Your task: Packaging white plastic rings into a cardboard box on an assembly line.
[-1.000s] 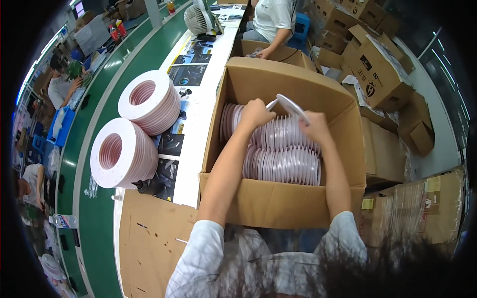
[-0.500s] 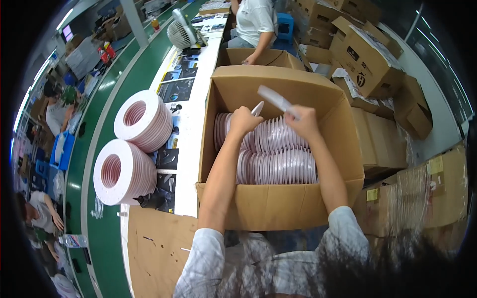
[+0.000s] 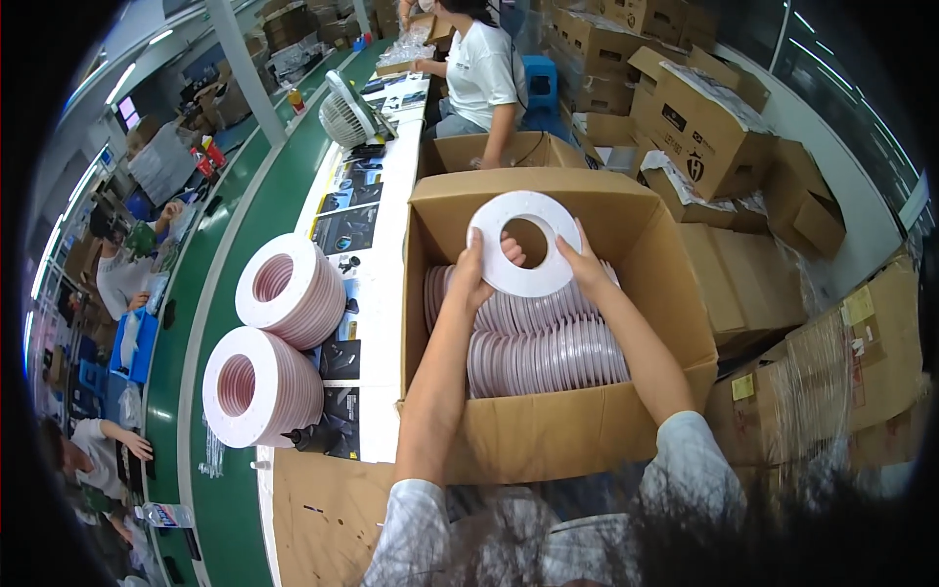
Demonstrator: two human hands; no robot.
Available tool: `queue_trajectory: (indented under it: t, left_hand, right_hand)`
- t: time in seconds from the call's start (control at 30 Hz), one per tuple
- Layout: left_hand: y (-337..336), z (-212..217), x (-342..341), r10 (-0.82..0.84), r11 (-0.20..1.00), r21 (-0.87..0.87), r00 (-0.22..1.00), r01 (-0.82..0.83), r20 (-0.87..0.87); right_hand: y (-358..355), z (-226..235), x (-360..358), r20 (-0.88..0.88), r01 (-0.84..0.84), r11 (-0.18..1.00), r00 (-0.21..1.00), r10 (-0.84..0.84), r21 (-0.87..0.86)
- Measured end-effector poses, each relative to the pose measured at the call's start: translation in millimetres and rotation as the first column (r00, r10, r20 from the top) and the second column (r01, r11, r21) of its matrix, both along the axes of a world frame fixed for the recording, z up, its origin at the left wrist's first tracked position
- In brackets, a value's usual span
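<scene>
A flat white ring (image 3: 524, 283) with a round hole is held up, its face toward me, above the open cardboard box (image 3: 548, 442). My left hand (image 3: 469, 276) grips its left rim, fingers behind and partly showing through the hole. On its right rim my right hand (image 3: 588, 266) is closed, thumb near the front face. Whether more than one ring is held cannot be told. Inside the box, rings stand on edge in two rows: a near row (image 3: 548, 358) and a far row (image 3: 528, 313) partly hidden by the held ring and my hands.
Left of the box, a far stack of rings (image 3: 321, 301) and a near stack (image 3: 295, 389) lie on the white table edge (image 3: 377, 377). A fan (image 3: 344, 115) stands farther along. A co-worker (image 3: 484, 78) sits beyond the box; cartons (image 3: 699, 127) pile up at right.
Earlier each hand held a separate white piece seen nearly edge-on, the right one blurred. Now both hands hold a ring face-on above the rows. The whole view has shifted slightly.
</scene>
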State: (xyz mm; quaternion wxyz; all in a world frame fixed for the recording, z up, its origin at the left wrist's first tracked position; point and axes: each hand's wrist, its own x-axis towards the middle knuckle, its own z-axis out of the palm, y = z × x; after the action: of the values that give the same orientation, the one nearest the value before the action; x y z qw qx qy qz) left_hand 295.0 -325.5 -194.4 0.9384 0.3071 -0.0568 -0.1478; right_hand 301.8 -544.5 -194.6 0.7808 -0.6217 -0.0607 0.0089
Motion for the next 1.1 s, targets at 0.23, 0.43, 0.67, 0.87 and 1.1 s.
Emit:
queue_trajectory:
  t: [0.23, 0.43, 0.67, 0.87, 1.1]
  left_hand:
    - [-0.7, 3.7, -0.9, 0.024, 1.0, -0.002, 0.997, -0.024, -0.075]
    - [-32.9, 23.5, 11.1, -0.088, 0.987, -0.135, 0.996, 0.083, -0.032]
    - [6.8, -11.8, 3.5, 0.075, 0.995, -0.054, 0.981, -0.087, -0.181]
    - [-19.5, 8.8, -4.7, 0.231, 0.956, 0.085, 0.896, -0.282, 0.378]
    - [-13.6, -43.2, 10.4, 0.204, 0.758, 0.272, 0.613, -0.592, 0.764]
  right_hand:
    - [-2.8, 51.5, -40.7, 0.483, 0.379, 0.303, 0.733, 0.479, -0.874]
    - [-3.9, 79.1, -42.3, 0.468, 0.515, 0.127, 0.614, 0.636, -0.848]
    - [170.6, 192.7, -32.8, 0.613, 0.421, 0.468, 0.334, 0.716, -0.777]
    - [322.2, 205.4, -14.1, 0.306, 0.42, 0.234, 0.114, 0.945, -0.877]
    - [372.5, 185.1, -36.4, 0.193, 0.325, 0.167, 0.048, 0.98, -0.931]
